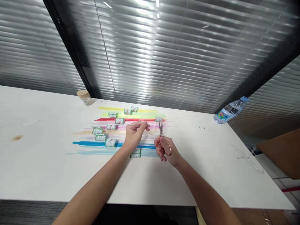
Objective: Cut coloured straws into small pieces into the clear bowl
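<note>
My left hand (136, 132) is closed in a pinch above the colored strands. A thin clear strand (167, 122) shows faintly as a loop between my hands and seems to run from the pinched fingertips. In my right hand (170, 150) are small scissors (161, 129) with copper-colored handles, blades pointing away from me and slightly apart. Beneath the hands lie bundles of thin strands in rows: yellow, red (103, 119), pink, tan, blue (89, 143) and light blue (86, 153). White-and-green paper labels (111, 142) wrap the bundles.
A clear cup with a tan lid (83, 93) stands at the table's back left. A water bottle (231, 111) lies tilted at the back right. Tangled clear line (245, 157) rests by the right edge of the white table (47, 168). Tiny blue scraps (204, 128) are scattered nearby.
</note>
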Demonstrator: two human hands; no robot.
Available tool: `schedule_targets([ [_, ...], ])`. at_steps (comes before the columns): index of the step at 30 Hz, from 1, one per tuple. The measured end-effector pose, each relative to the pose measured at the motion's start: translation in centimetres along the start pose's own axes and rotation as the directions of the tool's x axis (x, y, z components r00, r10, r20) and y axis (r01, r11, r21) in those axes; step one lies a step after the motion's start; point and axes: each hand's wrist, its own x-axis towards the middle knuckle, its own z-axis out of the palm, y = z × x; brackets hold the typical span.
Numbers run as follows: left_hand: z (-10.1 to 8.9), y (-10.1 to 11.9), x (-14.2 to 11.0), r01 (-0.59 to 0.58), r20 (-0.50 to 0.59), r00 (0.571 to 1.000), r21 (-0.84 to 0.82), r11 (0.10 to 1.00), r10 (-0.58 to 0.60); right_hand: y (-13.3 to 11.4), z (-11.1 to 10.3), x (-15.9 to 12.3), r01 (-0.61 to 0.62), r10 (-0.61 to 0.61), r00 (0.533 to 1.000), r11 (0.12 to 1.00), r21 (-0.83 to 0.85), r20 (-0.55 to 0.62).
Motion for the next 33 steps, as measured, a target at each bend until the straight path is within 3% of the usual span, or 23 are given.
schedule_targets([
  [4,0.09,0.12,-0.04,-0.006,-0.004,1.000,-0.021,1.000,0.005,0.11,0.33,0.04,-0.022,0.022,1.000,1.000,-0.010,-0.011],
  [9,0.07,0.13,-0.09,-0.019,-0.011,1.000,-0.020,1.000,0.019,0.13,0.30,-0.05,0.035,-0.035,0.998,0.999,-0.003,-0.057],
  [21,0.09,0.49,-0.06,0.002,-0.027,1.000,-0.064,0.998,-0.004,-0.39,0.35,-0.22,0.124,-0.125,0.991,0.992,0.040,0.048],
  [33,0.15,0.05,-0.07,-0.004,0.025,1.000,-0.114,0.994,0.007,0.01,0.42,-0.16,0.119,-0.128,0.986,0.989,0.086,0.103],
])
